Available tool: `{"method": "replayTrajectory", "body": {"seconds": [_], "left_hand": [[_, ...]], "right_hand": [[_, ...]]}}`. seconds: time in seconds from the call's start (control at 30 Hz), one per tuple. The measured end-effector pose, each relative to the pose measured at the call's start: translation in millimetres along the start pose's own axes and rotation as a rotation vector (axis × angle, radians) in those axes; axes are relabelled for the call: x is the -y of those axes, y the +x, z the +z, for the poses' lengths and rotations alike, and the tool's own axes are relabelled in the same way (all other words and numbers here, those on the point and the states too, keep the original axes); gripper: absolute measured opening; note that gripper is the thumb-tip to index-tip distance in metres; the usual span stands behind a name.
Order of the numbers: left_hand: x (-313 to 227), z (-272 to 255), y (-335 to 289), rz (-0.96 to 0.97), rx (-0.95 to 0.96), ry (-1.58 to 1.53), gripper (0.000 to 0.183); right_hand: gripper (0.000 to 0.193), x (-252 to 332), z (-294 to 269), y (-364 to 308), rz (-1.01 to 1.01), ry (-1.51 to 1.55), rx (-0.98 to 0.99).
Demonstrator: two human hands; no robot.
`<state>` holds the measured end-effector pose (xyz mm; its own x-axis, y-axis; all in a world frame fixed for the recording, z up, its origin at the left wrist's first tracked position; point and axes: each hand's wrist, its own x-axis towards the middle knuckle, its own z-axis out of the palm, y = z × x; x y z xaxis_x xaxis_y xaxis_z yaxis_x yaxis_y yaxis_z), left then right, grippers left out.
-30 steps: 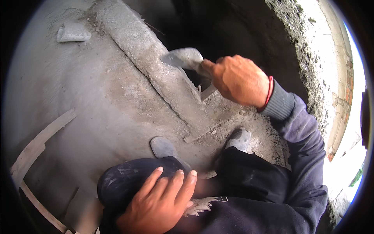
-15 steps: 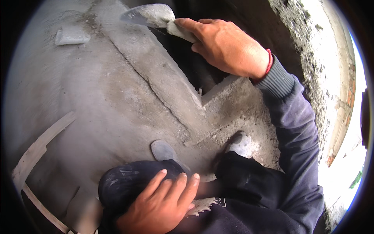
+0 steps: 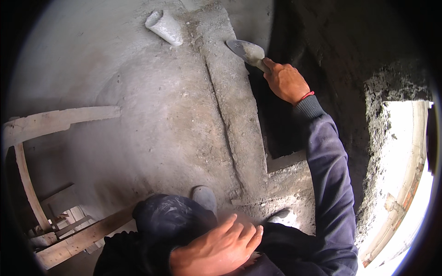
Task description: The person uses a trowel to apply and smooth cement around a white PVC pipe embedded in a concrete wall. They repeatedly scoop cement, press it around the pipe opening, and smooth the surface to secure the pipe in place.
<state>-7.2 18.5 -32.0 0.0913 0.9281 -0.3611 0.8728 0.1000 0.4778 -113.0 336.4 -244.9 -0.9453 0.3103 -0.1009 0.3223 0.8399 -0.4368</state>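
Note:
My right hand (image 3: 286, 82) grips the handle of a trowel (image 3: 252, 52), arm stretched far forward. The trowel's blade, smeared with grey material, is at the far edge of a dark opening (image 3: 281, 124), beside a rough concrete ledge (image 3: 239, 124). Whether the blade touches the concrete, I cannot tell. My left hand (image 3: 218, 248) is close to my body, above my bent knee, its fingers stretched out and nothing visible in them. Its palm is turned away and hidden.
A short white pipe piece (image 3: 165, 28) lies beyond the ledge on the left. Wooden boards (image 3: 69, 120) stand at the left, with another plank (image 3: 87, 237) low down. My shoes (image 3: 205, 198) are on the dusty concrete. A rough, sunlit wall edge (image 3: 375, 138) rises at the right.
The view has swung, so the ledge and pipe appear turned and further right. My right hand still grips the trowel near the opening; my left hand stays close to my body.

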Motion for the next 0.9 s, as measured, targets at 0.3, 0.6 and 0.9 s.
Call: {"method": "replayTrajectory", "body": {"seconds": [0.3, 0.6, 0.9], "left_hand": [[13, -1, -15, -0.003, -0.025, -0.043, 0.055], [14, -2, -30, -0.006, -0.056, -0.036, 0.057], [7, -1, -36, -0.002, -0.052, -0.062, 0.058]], "right_hand": [[0.034, 22, -20, -41, -0.146, 0.052, 0.159], [0.037, 42, -10, -71, -0.057, 0.374, -0.317], [0.035, -5, 35, -108, 0.177, 0.246, -0.067]]}}
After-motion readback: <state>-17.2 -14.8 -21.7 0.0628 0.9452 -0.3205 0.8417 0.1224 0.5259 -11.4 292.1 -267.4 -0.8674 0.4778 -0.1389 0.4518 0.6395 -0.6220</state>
